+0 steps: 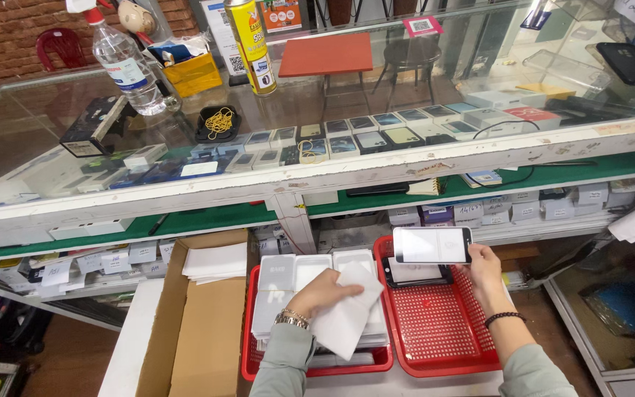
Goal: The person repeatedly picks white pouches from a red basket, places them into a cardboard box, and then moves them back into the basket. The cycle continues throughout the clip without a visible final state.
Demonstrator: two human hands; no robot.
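Holding a smartphone (432,245) flat and face up, the right hand (488,273) is seen above the right red basket (442,331); its fingers are pinched on the right edge of the phone. A white cloth (347,315) is gripped by the left hand (323,292), with fingers curled together around it, just left of that basket, over a stack of white boxes (288,290) in a second red basket (310,364). Judging from this, the phone is best kept steady by its edges, so that the screen is wiped evenly and not touched by fingertips.
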